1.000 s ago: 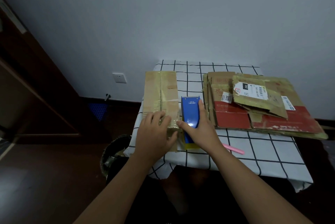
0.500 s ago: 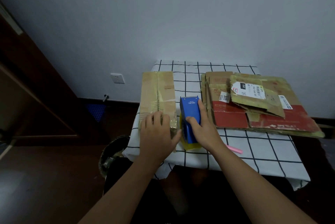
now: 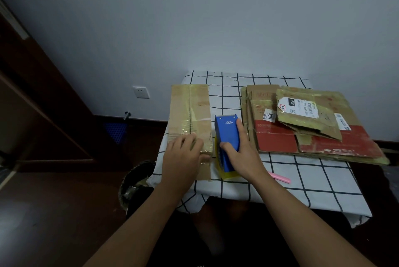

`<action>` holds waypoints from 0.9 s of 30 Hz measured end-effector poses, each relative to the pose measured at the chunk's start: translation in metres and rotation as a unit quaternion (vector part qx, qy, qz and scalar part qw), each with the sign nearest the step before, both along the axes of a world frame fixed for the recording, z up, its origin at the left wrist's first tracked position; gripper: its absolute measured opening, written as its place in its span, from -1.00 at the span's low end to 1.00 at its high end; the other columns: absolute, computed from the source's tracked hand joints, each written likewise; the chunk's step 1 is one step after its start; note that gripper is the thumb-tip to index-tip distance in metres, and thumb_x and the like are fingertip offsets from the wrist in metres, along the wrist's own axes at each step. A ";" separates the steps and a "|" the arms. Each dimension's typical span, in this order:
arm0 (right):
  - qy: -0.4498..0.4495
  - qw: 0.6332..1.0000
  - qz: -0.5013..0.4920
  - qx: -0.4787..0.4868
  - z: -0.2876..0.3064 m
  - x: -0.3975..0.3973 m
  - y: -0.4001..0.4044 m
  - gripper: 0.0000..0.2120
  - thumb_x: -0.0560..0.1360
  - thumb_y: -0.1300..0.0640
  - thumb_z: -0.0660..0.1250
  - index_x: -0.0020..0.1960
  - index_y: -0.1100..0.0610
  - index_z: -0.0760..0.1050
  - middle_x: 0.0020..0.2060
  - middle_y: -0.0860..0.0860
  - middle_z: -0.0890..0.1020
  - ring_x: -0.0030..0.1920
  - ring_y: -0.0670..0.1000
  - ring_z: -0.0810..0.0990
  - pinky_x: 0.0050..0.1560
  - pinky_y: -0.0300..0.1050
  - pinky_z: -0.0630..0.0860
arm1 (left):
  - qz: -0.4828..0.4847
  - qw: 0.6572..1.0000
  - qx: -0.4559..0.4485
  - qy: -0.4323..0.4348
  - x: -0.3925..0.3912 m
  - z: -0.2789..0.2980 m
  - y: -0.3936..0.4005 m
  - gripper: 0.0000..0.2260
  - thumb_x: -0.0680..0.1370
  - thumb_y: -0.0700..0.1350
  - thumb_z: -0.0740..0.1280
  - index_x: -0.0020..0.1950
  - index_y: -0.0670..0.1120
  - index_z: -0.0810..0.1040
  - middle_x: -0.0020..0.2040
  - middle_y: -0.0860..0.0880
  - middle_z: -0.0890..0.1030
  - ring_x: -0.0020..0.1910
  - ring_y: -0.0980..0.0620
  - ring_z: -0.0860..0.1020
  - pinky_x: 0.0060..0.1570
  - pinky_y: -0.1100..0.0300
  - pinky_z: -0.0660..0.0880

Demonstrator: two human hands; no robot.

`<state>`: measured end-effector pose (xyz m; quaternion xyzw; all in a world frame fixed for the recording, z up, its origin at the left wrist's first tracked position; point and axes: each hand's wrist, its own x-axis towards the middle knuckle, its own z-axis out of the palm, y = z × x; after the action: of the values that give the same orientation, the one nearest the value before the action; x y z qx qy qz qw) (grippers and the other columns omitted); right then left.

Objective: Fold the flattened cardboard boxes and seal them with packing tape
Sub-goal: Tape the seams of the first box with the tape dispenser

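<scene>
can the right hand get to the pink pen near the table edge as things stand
Probably not straight away: the right hand grips the blue tape dispenser, so its fingers are taken. The pink pen lies uncovered on the tablecloth beside that forearm, so once the dispenser is set down the way looks free.

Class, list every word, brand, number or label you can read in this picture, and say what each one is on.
"deli": blue tape dispenser, seen upside down; the smaller print beside it is unreadable.
"080": black patch on the white shipping label; the rest is too small.
"3011": apparently, on the small white sticker.
Red print on the flattened cardboard boxes: blurred.
</scene>
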<state>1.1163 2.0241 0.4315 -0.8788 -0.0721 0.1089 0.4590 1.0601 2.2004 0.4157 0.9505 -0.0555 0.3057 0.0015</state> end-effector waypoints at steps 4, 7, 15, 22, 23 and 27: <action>0.001 1.000 0.007 0.018 0.004 -0.004 0.001 -0.14 0.53 -0.22 0.32 0.58 -0.24 -0.20 0.14 -0.13 0.34 0.07 -0.03 0.40 0.04 -0.06 0.37 | -0.001 1.000 -0.009 0.009 0.000 0.003 0.001 -0.64 0.37 0.13 0.49 -0.01 -0.11 0.61 0.04 -0.09 0.63 -0.05 -0.08 0.58 -0.14 0.07 0.52; 0.002 1.000 0.012 0.024 0.007 -0.005 0.003 -0.03 0.44 -0.28 0.39 0.58 -0.23 -0.21 0.13 -0.13 0.37 0.06 -0.03 0.42 0.03 -0.09 0.38 | -0.013 1.000 -0.018 0.004 -0.001 0.001 0.001 -0.69 0.47 0.12 0.40 0.00 -0.11 0.59 0.07 -0.08 0.62 0.00 -0.09 0.57 -0.05 0.07 0.51; 0.008 1.000 0.013 0.021 0.007 -0.002 0.005 0.02 0.42 -0.23 0.46 0.58 -0.22 -0.20 0.12 -0.13 0.40 0.06 -0.02 0.46 0.03 -0.08 0.43 | -0.030 0.976 -0.209 0.059 -0.032 0.021 0.031 -0.53 0.50 0.07 0.29 0.36 -0.09 0.46 0.31 0.05 0.49 0.34 0.21 0.31 0.37 0.18 0.23; 0.013 1.000 0.012 0.022 0.004 -0.001 0.004 0.01 0.42 -0.21 0.46 0.58 -0.24 -0.20 0.16 -0.12 0.40 0.07 0.01 0.48 0.02 -0.07 0.42 | -0.023 0.861 -0.492 0.129 -0.053 0.007 0.046 -0.72 0.61 -0.03 0.28 0.26 0.27 0.41 0.17 0.26 0.56 0.14 0.29 0.54 0.08 0.43 0.45; 0.012 1.000 0.012 0.019 0.004 -0.001 0.005 0.00 0.43 -0.20 0.45 0.58 -0.23 -0.20 0.16 -0.12 0.40 0.06 0.01 0.48 0.02 -0.07 0.41 | -0.020 0.863 -0.489 0.124 -0.052 0.005 0.047 -0.70 0.61 -0.06 0.31 0.26 0.28 0.42 0.16 0.27 0.56 0.12 0.29 0.55 0.09 0.40 0.47; 0.007 1.000 0.009 0.020 0.004 -0.001 0.006 0.00 0.43 -0.19 0.46 0.59 -0.22 -0.18 0.15 -0.12 0.41 0.06 0.01 0.49 0.02 -0.08 0.42 | 0.009 0.891 -0.443 0.097 -0.044 -0.005 0.052 -0.73 0.58 -0.06 0.32 0.29 0.02 0.53 0.12 0.15 0.61 0.10 0.22 0.58 0.10 0.19 0.55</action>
<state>1.1156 2.0305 0.4352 -0.8679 -0.0790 0.1182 0.4759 1.0162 2.2523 0.4109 0.8767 0.0941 0.2050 0.4248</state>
